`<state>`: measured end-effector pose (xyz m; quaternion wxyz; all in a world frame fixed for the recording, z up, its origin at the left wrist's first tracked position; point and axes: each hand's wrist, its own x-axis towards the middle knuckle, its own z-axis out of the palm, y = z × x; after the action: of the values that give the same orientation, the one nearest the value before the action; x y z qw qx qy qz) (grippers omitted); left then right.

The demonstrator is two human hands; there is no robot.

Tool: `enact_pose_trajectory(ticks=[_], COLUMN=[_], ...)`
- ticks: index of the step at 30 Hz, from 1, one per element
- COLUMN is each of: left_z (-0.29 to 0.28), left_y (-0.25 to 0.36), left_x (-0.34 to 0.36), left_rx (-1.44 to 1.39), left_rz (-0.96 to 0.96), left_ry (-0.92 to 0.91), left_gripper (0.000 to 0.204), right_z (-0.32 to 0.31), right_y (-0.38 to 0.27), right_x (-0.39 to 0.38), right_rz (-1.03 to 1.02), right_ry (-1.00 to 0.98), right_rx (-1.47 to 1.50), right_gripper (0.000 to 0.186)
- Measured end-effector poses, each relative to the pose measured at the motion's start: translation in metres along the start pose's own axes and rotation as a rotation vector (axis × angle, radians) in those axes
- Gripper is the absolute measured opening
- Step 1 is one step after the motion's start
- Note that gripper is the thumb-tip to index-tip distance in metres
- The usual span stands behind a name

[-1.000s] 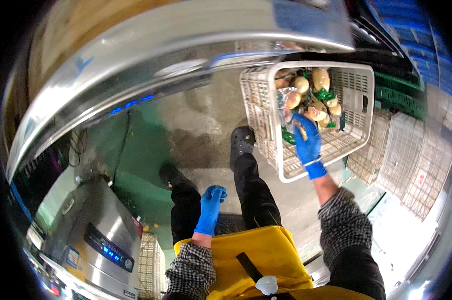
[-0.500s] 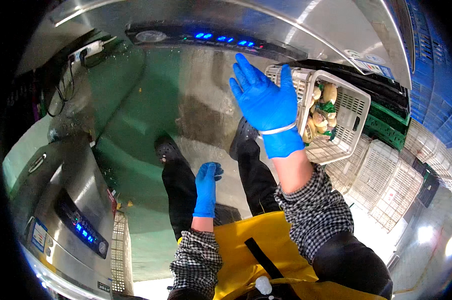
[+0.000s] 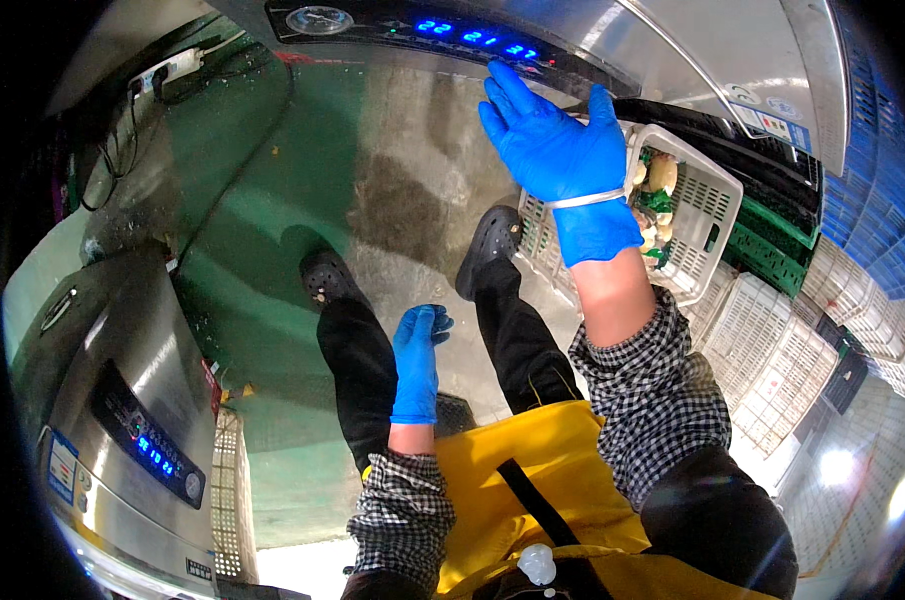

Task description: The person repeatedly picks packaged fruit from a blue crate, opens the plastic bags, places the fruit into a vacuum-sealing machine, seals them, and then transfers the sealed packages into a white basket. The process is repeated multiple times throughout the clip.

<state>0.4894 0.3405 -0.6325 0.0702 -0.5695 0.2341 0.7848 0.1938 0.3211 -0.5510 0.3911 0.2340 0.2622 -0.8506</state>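
Observation:
My right hand (image 3: 558, 150), in a blue glove with a white band at the wrist, is raised with its fingers spread and nothing in it. Its fingertips are close to the dark control panel (image 3: 453, 42) of a steel machine; I cannot tell whether they touch. The panel carries blue lit digits and a round gauge. My left hand (image 3: 418, 345), also blue-gloved, hangs low in front of my legs, fingers loosely curled and apart, with nothing visible in it. Partly behind my right hand and wrist stands a white plastic crate (image 3: 718, 195) holding several pale, rounded items and green wrappings.
At the lower left stands a second steel machine (image 3: 163, 350) with a lit panel. White crates (image 3: 773, 340), a green crate (image 3: 768, 255) and blue crates (image 3: 878, 160) are stacked at the right. A power strip (image 3: 173, 68) with cables lies at the upper left.
My view has shifted toward the machine. My right hand has moved up and slightly right, nearer the lit panel, with fingers still spread. The left hand has barely moved.

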Motion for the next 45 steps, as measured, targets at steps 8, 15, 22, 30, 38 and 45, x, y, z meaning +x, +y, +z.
enact_pose_trajectory(ticks=[8,15,22,30,38,45], left_z=[0.005,0.008,0.009,0.014,0.016,0.017], left_y=[0.001,-0.001,-0.005,-0.002,-0.005,0.0], left_x=[0.002,0.003,0.007,0.003,0.004,0.004], left_rx=[-0.002,-0.002,-0.008,0.016,0.033,0.034], left_rz=[-0.02,-0.015,-0.03,-0.023,-0.024,-0.023], left_ry=[0.005,0.007,0.006,0.008,0.006,0.005], left_gripper=[0.017,0.018,0.016,0.016,0.017,0.017], right_z=[-0.005,-0.006,-0.006,-0.007,-0.007,-0.017], right_y=[-0.013,-0.018,-0.016,-0.016,-0.008,-0.003], right_x=[0.002,0.006,0.005,0.007,0.007,0.004], right_rz=[-0.037,-0.023,-0.045,0.019,-0.022,0.011], right_ry=[0.082,0.075,0.055,0.027,0.092,0.079], right_rx=[0.013,0.146,0.193,0.373,0.328,0.311], right_gripper=[0.08,0.074,0.069,0.068,0.079,0.084])
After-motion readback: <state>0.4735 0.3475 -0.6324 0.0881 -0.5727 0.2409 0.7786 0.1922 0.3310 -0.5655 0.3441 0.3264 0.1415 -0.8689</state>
